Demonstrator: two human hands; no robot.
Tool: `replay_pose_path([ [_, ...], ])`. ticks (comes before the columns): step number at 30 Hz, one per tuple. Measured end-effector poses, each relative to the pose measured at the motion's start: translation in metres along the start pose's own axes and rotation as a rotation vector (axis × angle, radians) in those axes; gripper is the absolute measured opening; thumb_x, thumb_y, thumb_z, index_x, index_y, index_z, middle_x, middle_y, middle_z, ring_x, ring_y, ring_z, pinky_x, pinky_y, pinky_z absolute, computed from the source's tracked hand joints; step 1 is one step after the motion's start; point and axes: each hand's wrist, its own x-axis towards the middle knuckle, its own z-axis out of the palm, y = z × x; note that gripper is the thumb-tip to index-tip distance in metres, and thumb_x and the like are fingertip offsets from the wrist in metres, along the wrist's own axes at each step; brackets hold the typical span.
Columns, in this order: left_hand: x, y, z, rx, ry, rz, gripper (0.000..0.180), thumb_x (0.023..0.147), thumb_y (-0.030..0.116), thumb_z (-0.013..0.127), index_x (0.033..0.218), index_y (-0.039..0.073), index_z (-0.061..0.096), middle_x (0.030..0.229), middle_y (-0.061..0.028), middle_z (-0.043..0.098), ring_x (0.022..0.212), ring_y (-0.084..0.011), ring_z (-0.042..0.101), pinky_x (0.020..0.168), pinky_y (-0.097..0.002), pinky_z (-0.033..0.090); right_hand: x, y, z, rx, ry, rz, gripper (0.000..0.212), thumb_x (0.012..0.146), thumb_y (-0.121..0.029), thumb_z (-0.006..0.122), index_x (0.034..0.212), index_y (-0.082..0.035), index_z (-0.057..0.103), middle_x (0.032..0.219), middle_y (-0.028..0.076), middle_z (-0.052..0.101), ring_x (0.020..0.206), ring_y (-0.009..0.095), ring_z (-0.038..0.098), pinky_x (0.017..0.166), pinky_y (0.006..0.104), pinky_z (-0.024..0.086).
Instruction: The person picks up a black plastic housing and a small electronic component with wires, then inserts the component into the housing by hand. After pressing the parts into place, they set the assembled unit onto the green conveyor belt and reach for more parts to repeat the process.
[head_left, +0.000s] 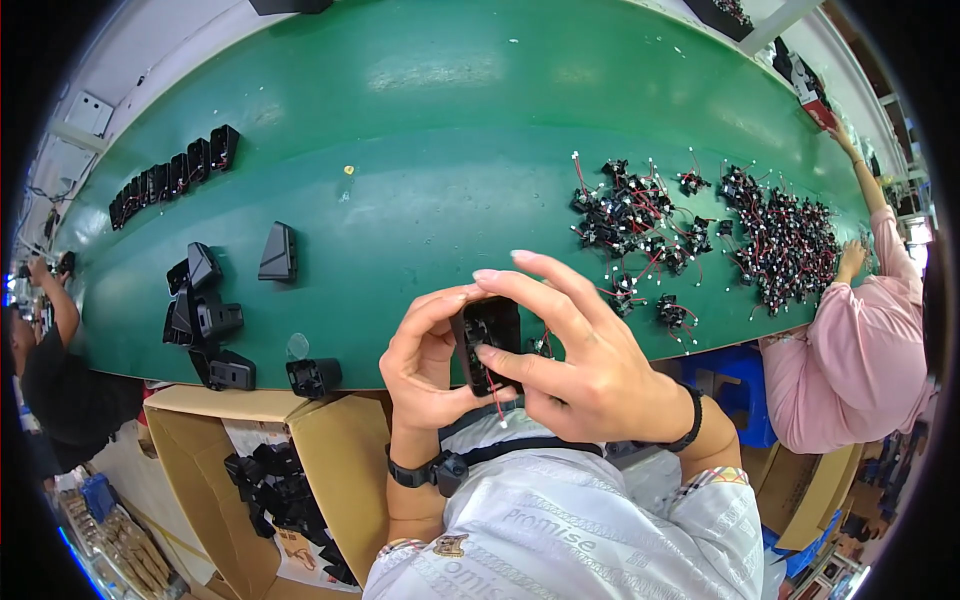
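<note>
A black plastic housing [503, 322] is held up in front of my body, its open side facing me. My left hand [418, 352] wraps round its left side, fingers behind and thumb along the lower edge. My right hand [600, 372] grips it from the right, with the thumb pushed inside and the fingers over the top edge. Dark parts show within the housing, partly hidden by that thumb. A red wire with a small white connector [502, 422] hangs from its lower end. Just right of the housing, a small black part [541, 345] lies mostly hidden behind my right hand.
Piles of small black wired parts [790, 240] cover the right of the green table [430, 200]. More black housings [215, 318] lie at left, beyond them a row of filled housings [175, 175]. A cardboard box [345, 470] stands below. A co-worker in pink [835, 370] sits at right; another person [70, 390] is at left.
</note>
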Motion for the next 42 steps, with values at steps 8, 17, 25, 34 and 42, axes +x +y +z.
replay_pose_path([
  [8,-0.016,-0.023,-0.007,-0.503,0.014,-0.176,0.096,0.057,0.018,0.101,0.134,0.002,0.046,0.145,-0.0274,0.046,0.132,-0.0325,0.053,0.107,-0.0461,0.047,0.011,0.002,0.006,0.176,-0.021,0.029,0.044,0.068,-0.019,0.09,0.107,-0.006,0.073,0.142,0.027,0.052,0.12,0.042,0.061,0.095,0.0449,0.054],
  [17,-0.009,-0.012,-0.015,-0.656,0.033,-0.355,0.047,0.094,0.033,0.072,0.12,0.003,0.048,0.154,-0.0341,0.033,0.132,-0.032,0.053,0.105,-0.0432,0.048,0.024,0.015,0.001,0.027,0.003,-0.093,0.042,0.061,-0.009,0.087,0.101,-0.004,0.073,0.139,0.024,0.056,0.117,0.038,0.063,0.094,0.0438,0.055],
  [25,0.002,-0.01,-0.014,-0.335,0.052,-0.26,0.018,0.091,0.011,0.074,0.095,0.003,0.059,0.152,-0.0323,0.041,0.12,-0.0192,0.057,0.093,-0.0305,0.047,0.024,0.019,0.009,-0.217,0.02,-0.142,0.04,0.064,-0.012,0.086,0.099,0.0,0.071,0.141,0.023,0.054,0.12,0.037,0.062,0.093,0.0435,0.054],
  [34,0.017,0.001,-0.012,-0.191,0.058,-0.176,0.016,0.094,0.002,0.067,0.103,0.004,0.053,0.153,-0.031,0.039,0.121,-0.0206,0.059,0.088,-0.0291,0.053,0.042,0.041,0.008,-0.207,-0.014,-0.327,0.037,0.066,-0.016,0.084,0.094,0.001,0.068,0.14,0.021,0.053,0.12,0.039,0.059,0.096,0.0458,0.055],
  [42,0.035,0.05,-0.047,1.003,0.394,-0.11,0.029,0.087,0.004,0.067,0.114,0.0,0.059,0.144,-0.0182,0.051,0.124,-0.0353,0.056,0.101,-0.0441,0.047,0.122,0.176,-0.042,-0.318,0.057,-0.104,0.021,0.069,-0.012,0.083,0.086,-0.005,0.074,0.138,0.017,0.057,0.123,0.038,0.056,0.102,0.044,0.048],
])
